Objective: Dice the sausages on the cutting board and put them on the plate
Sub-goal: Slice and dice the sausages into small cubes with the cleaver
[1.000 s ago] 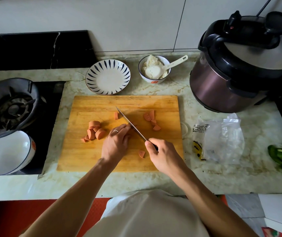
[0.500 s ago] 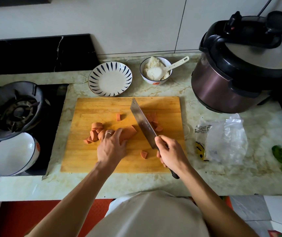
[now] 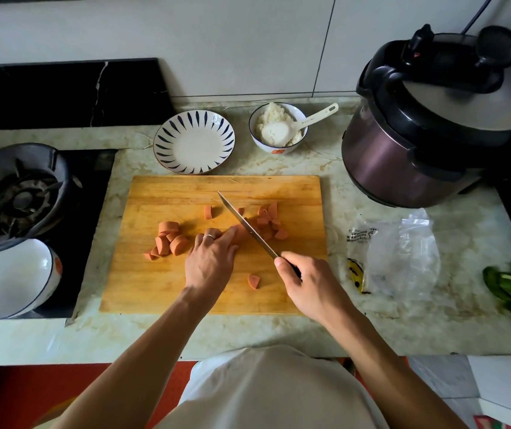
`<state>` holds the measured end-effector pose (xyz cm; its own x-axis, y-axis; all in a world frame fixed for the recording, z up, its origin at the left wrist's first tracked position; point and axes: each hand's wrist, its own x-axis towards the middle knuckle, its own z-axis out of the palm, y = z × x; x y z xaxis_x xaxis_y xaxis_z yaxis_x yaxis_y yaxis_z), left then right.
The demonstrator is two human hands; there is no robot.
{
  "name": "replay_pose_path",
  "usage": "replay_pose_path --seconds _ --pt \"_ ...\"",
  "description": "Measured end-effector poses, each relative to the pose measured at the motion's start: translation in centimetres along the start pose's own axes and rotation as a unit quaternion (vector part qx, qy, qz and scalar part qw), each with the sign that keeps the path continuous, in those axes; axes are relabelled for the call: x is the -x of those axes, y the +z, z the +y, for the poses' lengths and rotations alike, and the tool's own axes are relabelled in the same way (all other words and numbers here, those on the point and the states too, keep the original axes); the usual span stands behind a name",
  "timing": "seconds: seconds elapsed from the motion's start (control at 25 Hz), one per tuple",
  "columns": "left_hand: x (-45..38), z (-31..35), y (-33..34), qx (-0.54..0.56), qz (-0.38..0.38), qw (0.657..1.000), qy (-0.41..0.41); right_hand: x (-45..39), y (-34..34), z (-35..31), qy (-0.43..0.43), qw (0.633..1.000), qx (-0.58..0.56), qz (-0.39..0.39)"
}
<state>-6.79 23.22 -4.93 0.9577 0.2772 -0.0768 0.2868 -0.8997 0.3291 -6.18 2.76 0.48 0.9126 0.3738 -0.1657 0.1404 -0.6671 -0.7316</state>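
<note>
Nearest me, my right hand (image 3: 305, 281) had its fingers wrapped tight round the handle of the knife (image 3: 249, 229), blade edge-down and angled up and away to the left across the cutting board (image 3: 167, 286). One stray piece (image 3: 253, 280) sat between my two wrists; I judged it fine to leave until the sweep. My left hand (image 3: 209, 258) lay flat over the uncut sausage (image 3: 238, 235), fingers together and stretched forward, tips right beside the blade. That was the risk as I saw it: I'd have wanted those tips tucked back, knuckles guiding the steel, and short even strokes so the dice matched. To the left sat a heap of cut chunks (image 3: 169, 239), to the right of the blade another heap (image 3: 271, 221), with one lone bit (image 3: 208, 212) further up the board. Beyond the board's far edge the striped plate (image 3: 194, 142) waited with nothing on it, so by my reckoning all the transfer was yet to do.
</note>
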Motion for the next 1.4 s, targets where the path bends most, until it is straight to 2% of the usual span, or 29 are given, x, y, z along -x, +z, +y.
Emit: replay_pose_path --seconds 0.52,0.84,1.08,1.24,1.4 --pt "0.1 0.0 0.4 -0.004 0.007 1.0 -0.005 -0.9 1.1 -0.6 0.02 0.999 0.044 -0.013" --pt "0.4 -0.1 0.6 0.011 0.008 1.0 -0.001 -1.6 1.3 0.9 0.062 0.995 -0.074 -0.003" --pt "0.8 -1.1 0.5 0.045 0.017 0.999 0.024 -0.5 0.5 0.4 0.012 0.997 -0.075 0.0" --pt "0.9 -1.4 0.6 0.062 0.025 0.997 0.026 0.2 0.3 -0.4 -0.033 0.999 -0.035 0.003" --pt "0.8 -1.3 0.6 0.047 0.018 0.998 0.03 0.3 0.6 -0.4 -0.027 1.0 -0.012 0.001"
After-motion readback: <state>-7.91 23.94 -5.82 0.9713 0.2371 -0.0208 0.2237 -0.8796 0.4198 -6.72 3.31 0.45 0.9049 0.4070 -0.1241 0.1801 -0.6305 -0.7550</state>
